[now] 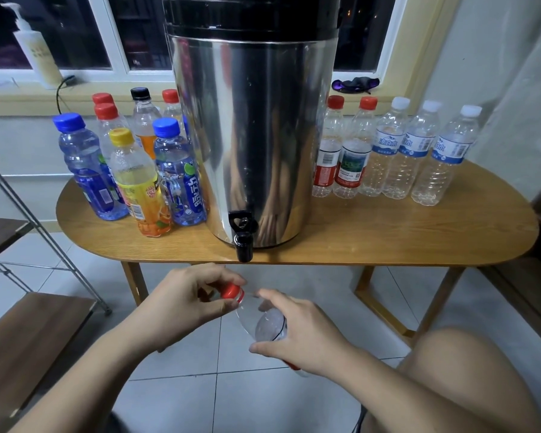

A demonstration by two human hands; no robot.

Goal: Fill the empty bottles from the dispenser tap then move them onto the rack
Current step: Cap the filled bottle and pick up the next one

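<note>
1. Clear plastic bottle (264,326) with a red screw cap (231,291), held tilted in the air below the table's front edge. Cap end points up-left, just under the tap. Pale tiled floor (175,398) beneath.
2. Left hand (185,301): thumb and fingers pinch the red cap. Right hand (300,335): fingers wrapped round the bottle's body, hiding most of the label.
3. Black plastic tap (243,242) juts past the front edge of the oval wooden table (419,235), from the base of a tall polished steel dispenser drum (253,135).
4. Bare grained tabletop lies front-right of the drum.
5. Left of the drum: a tight cluster of coloured-cap bottles (132,170). Right: a row of five clear ribbed bottles (394,154), two red-capped, three white-capped.
6. Thin metal-rod rack (28,332) with dark wooden shelves at far left, floor gap between it and the table.
</note>
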